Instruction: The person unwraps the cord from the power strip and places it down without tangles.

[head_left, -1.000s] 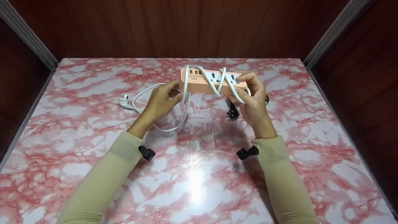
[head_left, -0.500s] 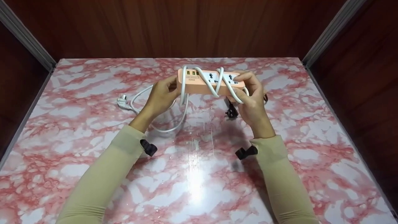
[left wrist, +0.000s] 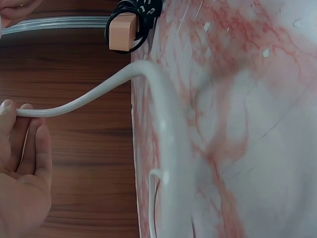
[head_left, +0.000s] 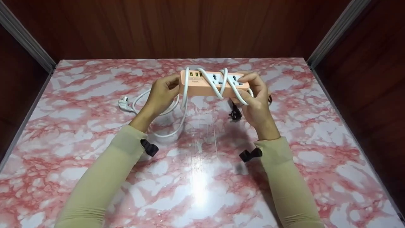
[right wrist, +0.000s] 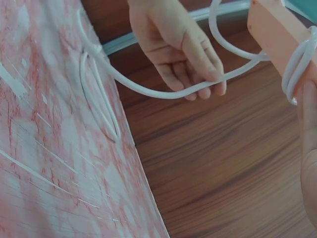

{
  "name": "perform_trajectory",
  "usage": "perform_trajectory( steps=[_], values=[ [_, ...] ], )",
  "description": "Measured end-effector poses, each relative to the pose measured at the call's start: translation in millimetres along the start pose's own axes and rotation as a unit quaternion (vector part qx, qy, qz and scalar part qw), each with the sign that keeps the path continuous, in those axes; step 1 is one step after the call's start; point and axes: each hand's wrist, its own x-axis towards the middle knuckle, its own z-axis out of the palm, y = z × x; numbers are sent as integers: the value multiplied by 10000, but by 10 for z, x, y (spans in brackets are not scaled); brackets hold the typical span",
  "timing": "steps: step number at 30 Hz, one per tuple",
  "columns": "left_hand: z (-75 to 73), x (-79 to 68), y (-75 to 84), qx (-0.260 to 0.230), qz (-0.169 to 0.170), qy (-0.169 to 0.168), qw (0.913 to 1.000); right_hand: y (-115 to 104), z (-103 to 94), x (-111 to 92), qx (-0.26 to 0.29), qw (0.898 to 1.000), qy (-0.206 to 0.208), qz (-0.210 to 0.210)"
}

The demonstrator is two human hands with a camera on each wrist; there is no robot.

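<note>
Raised over the table is a peach power strip (head_left: 202, 91) with white sockets and USB ports on its face. Its white cable (head_left: 186, 84) winds round it in several slanting turns. My right hand (head_left: 258, 100) grips the strip's right end, thumb in front and fingers over the face. Just off the left end, my left hand (head_left: 160, 95) pinches the cable between thumb and fingers, as the right wrist view shows; there the cable (right wrist: 153, 93) runs through its fingertips. The free length loops down to the table, ending in a white plug (head_left: 124, 104) at the left.
Behind the strip, partly hidden, lies a black plug (head_left: 235, 114) with a bundled black cord; a peach block (left wrist: 123, 32) is beside it in the left wrist view. Dark wood panels (head_left: 190, 31) enclose the marbled red-and-white table (head_left: 300, 177) at the back and sides.
My left hand has moved a little left, away from the strip's end, along with the cable it pinches. The hanging loop has shifted left too. My right hand keeps its grip on the strip.
</note>
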Motion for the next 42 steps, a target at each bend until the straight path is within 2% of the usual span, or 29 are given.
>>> perform_trajectory(
  steps=[7,23,30,42],
  values=[
    [-73,35,78,292,-38,250,9993,-14,-11,-1,51,10000,-20,36],
    [-213,66,208,693,111,365,9969,-22,9,6,-48,10000,13,0],
    [-259,73,285,1040,331,476,9929,-32,18,10,-47,10000,25,29],
    [-356,83,440,1217,1068,803,9835,-6,-11,9,-216,9998,-8,-11]
  ],
)
